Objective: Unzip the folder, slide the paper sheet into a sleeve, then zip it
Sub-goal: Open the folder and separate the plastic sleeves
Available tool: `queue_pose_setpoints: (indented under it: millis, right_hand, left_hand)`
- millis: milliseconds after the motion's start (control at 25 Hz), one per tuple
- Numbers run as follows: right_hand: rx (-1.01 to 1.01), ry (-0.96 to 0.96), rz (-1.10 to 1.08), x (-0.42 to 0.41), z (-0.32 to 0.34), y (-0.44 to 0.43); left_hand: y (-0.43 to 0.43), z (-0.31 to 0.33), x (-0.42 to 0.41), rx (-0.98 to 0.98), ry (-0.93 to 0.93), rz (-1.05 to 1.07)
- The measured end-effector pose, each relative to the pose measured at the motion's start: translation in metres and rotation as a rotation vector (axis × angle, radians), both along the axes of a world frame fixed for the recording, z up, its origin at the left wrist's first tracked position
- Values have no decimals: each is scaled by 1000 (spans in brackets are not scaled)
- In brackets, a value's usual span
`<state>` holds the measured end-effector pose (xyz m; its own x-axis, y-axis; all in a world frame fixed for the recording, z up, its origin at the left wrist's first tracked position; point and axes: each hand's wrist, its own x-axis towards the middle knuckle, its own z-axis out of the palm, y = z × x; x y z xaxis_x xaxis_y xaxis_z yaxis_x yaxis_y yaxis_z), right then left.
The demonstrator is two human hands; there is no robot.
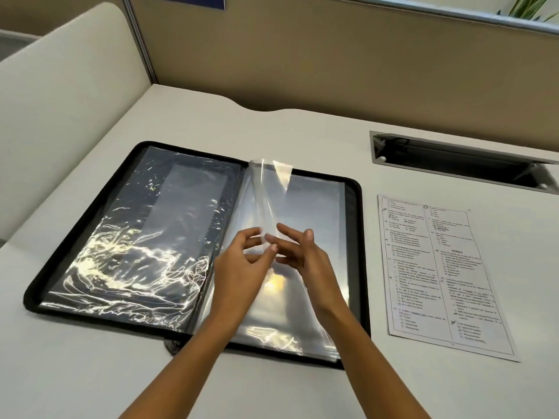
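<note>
The black zip folder [90, 213] lies open flat on the desk, its shiny clear sleeves showing on both halves. One clear sleeve [269, 192] stands lifted near the spine. My left hand [242, 261] and my right hand [299, 252] both pinch the lifted sleeve's lower edge between fingertips, over the right half of the folder. The printed paper sheet [441, 273] lies flat on the desk to the right of the folder, untouched.
A recessed cable slot [459, 160] with a grey rim sits in the desk [302, 131] behind the sheet. A tan partition wall runs along the desk's far edge. A cream panel stands at the left. The zipper pull [171, 346] rests at the folder's near edge.
</note>
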<state>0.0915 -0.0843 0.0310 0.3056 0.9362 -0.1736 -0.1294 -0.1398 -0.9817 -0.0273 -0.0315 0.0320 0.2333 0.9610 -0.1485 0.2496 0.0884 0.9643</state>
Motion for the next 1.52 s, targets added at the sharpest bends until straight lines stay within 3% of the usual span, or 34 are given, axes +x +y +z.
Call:
queue_pose_setpoints:
  millis: [240,400,600,720,880,1080,1360,1440,1520]
  right_hand:
    - [19,-89,-41,11,-3,-1]
    - [-48,-228,-51,15,-9,-4]
    - [-100,-571,-78,15,-24,-5]
    - [-57,-754,-105,15,-31,-5]
    - [-201,-978,-63,16,-53,-4]
    - [-326,-1245,-168,16,-65,-11]
    - [-316,-1227,-257,32,-66,-21]
    - [-269,-1092,-271,33,-61,-21]
    - [-210,-818,-331,37,-47,-26]
  left_hand:
    - [45,7,-46,90,188,245]
    - [96,4,-81,163,651,322]
    - [125,1,-94,256,878,488]
    - [106,-4,-78,501,849,333]
    - [57,-35,-44,538,842,-70]
    - [52,-67,-54,521,969,-30]
    - [48,-61,-56,516,934,48]
    - [41,-55,-53,515,879,93]
    - [29,-47,-42,569,833,112]
